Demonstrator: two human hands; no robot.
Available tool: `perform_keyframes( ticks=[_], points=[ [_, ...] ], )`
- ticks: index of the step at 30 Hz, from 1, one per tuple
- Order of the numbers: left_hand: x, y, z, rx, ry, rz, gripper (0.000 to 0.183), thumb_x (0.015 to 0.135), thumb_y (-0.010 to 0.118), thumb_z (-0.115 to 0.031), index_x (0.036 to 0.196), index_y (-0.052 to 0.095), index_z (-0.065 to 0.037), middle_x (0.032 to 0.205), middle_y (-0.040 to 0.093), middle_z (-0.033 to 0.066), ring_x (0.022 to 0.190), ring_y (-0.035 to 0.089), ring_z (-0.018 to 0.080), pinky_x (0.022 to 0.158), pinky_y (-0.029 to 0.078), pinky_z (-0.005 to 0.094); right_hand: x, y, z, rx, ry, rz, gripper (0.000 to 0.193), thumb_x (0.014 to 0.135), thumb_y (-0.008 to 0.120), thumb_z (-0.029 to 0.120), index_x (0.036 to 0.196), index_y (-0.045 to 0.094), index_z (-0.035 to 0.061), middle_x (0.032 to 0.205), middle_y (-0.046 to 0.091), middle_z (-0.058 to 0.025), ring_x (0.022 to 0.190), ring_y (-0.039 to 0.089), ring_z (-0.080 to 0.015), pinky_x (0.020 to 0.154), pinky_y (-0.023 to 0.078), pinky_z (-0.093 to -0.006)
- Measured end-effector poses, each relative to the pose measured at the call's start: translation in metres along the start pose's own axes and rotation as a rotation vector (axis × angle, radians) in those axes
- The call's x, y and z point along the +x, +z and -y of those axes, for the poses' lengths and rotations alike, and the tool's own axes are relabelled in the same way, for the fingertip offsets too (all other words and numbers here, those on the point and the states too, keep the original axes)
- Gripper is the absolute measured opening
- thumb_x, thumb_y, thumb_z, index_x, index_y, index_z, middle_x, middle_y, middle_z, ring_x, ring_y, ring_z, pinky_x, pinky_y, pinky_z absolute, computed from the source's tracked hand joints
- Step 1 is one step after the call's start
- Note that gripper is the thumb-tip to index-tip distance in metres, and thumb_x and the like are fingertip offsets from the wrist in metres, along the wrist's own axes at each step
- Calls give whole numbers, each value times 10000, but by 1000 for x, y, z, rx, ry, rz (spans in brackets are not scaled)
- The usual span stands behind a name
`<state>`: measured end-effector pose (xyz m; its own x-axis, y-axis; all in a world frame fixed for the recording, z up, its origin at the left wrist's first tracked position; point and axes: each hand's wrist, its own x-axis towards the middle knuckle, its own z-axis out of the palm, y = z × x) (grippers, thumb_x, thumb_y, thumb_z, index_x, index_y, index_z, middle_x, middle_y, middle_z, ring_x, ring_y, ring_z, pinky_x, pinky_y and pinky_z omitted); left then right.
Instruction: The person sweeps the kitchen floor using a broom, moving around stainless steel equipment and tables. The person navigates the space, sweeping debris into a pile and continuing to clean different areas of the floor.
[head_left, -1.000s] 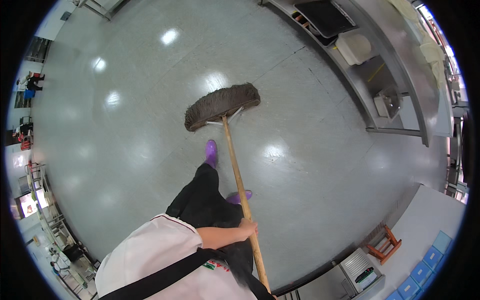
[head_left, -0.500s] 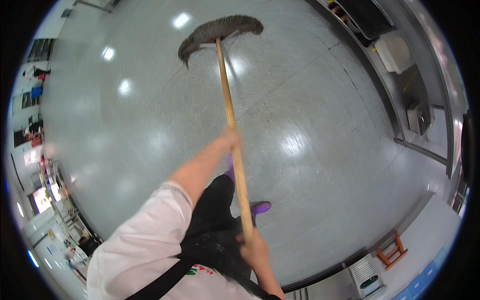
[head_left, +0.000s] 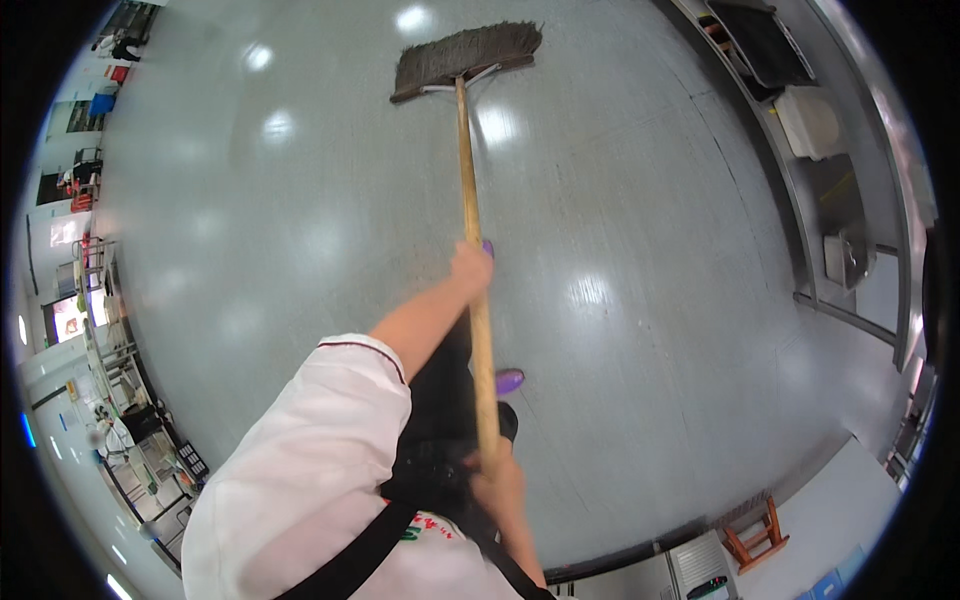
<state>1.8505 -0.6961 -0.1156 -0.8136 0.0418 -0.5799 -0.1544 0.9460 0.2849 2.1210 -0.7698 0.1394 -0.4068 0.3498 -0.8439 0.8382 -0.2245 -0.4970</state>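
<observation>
A wide push broom [head_left: 470, 58] with dark grey bristles lies on the floor ahead of me, its bristles pointing away. Its long wooden handle [head_left: 470, 180] runs back toward my body, and pale metal braces join it to the head. My left hand [head_left: 472, 270] is closed around the middle of the handle, arm stretched forward. Lower down, close to my waist, my right hand [head_left: 498, 487] grips the handle near its end; some of its fingers are hidden. One of my purple shoes [head_left: 509, 381] shows just right of the handle.
A glossy grey floor [head_left: 640, 260] reflects ceiling lights. Along the right stands a metal shelf [head_left: 800, 215] with trays and a white tub [head_left: 808, 122]. A small wooden stool [head_left: 757, 537] sits at the lower right. Metal racks [head_left: 130, 400] and distant people line the left side.
The broom head's bristles, bowed and trailing at one end before, now fan straight out ahead. My feet have stepped, and the view has shifted slightly. Both hands keep their hold on the handle.
</observation>
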Motion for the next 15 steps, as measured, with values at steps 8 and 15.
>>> perform_keyframes(
  ticks=[8,15],
  points=[
    [-405,58,159,-446,-462,445,139,804,563,-41,915,492,2,610,591,147,456,611,241,472,512,391,-328,-88,-224,-491,233,-264,356,833,655,339,1130,594,152,860,664,-200,829,616,-440,681,487,-508],
    [-502,72,231,-505,-880,931,226,818,615,-62,978,489,38,792,604,143,686,667,248,587,577,357,-423,-84,-285,-903,636,-320,123,697,625,117,807,666,83,754,658,-182,698,630,-405,609,499,-490]
  ],
)
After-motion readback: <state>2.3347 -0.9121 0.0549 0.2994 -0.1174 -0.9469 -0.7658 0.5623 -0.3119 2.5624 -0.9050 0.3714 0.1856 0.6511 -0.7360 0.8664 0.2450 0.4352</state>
